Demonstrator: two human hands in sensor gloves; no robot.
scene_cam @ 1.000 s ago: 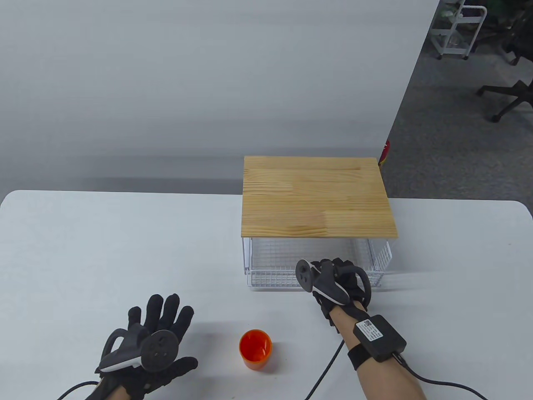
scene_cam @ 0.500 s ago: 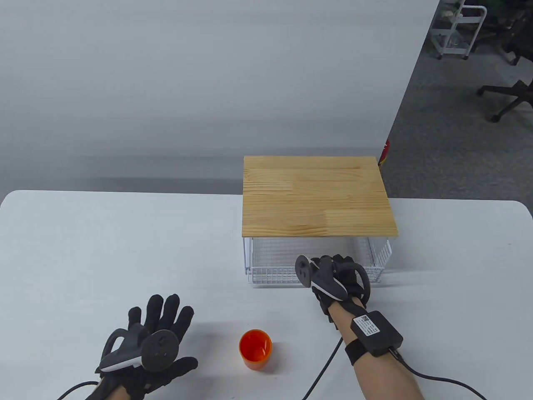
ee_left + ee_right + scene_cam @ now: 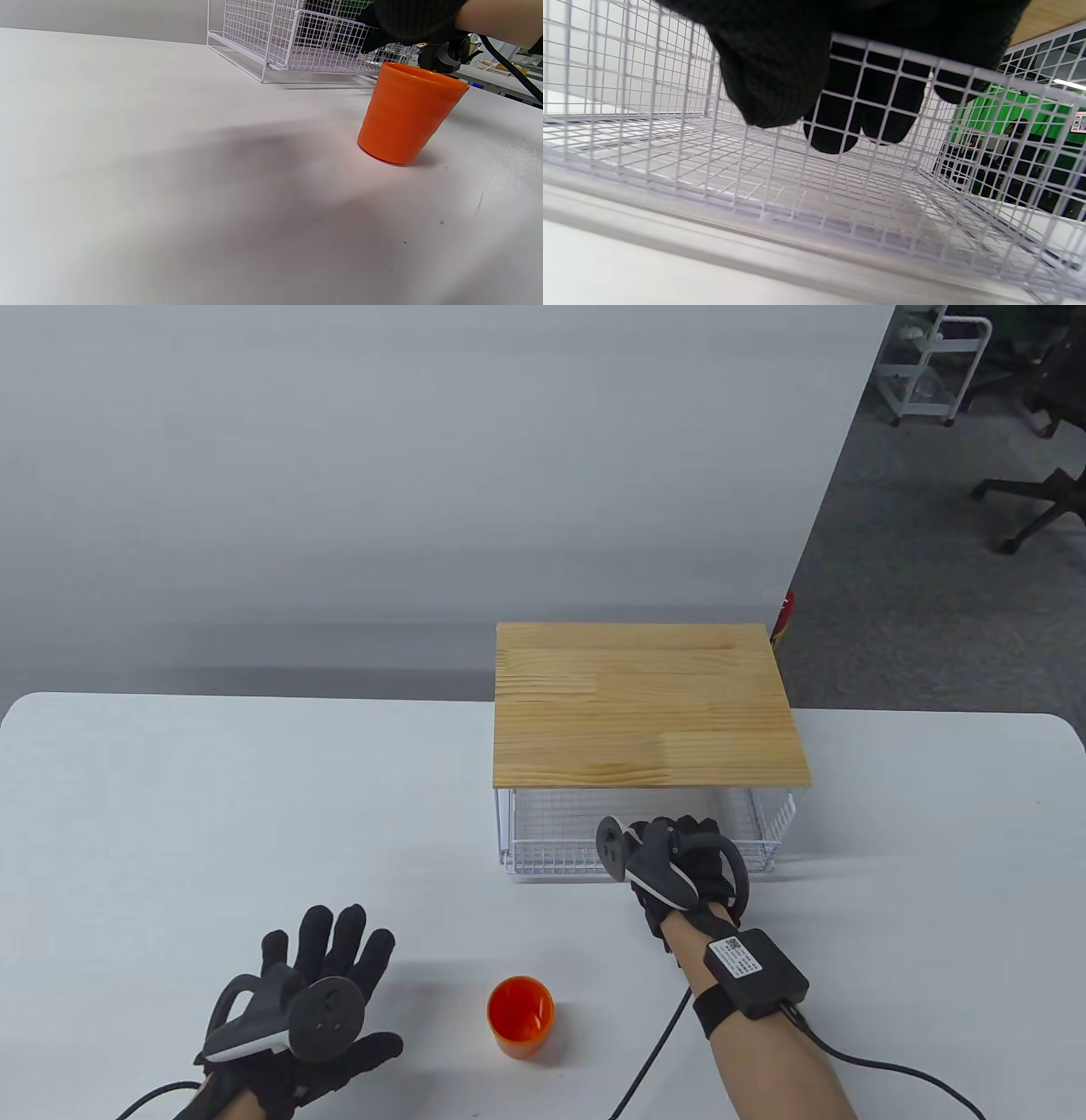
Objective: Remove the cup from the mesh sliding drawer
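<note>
Pushing: right hand (image 3: 679, 861) grip hooked over drawer (image 3: 560, 848) front, closing it
Cup (image 3: 520, 1016): already out, nearer than that grip
Left hand (image 3: 310, 1001): spread wide, idle on desk (image 3: 170, 814)

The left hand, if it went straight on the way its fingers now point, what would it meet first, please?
Probably nothing: the left hand points up the bare table, left of the mesh drawer and cup; height is unclear.

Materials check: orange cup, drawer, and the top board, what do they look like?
Cup: likely plastic, smooth with a soft sheen, even orange colour, faint ridges. Drawer: thin metal wire, seemingly white-coated, in a square grid; the right hand grips its front. Top board: light wood, visible grain and joined strips, matte.
</note>
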